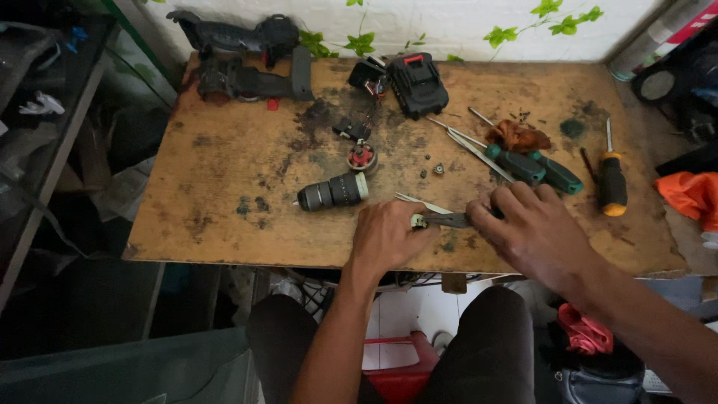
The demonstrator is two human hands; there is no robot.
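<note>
The left hand (389, 236) rests near the front edge of the stained wooden table (224, 224), fingers curled around a small pale part (417, 221) that it pinches at the tip of a dark pair of pliers (449, 220). The right hand (535, 224) is closed over the handles of those pliers, knuckles up, so the grip itself is mostly hidden. The small part sits just between the two hands, touching the plier nose; it looks light and hard, probably plastic or metal, and small enough to slip away, so it seems best taken between fingertip and thumb, low to the board. The pliers look stiff and heavier, held by the handles. Behind the left hand lies a black drill chuck (333, 191) on its side, with a small red-centred motor piece (362, 157) just beyond it. Further back are a black battery pack (416, 84) and dark drill housing halves (247, 75). To the right lie two green-handled screwdrivers (535, 168), a brown rag (517, 137) and a yellow-and-black screwdriver (612, 183). No tray, box or other container shows on the table; the loose screws and parts lie bare on the wood.
</note>
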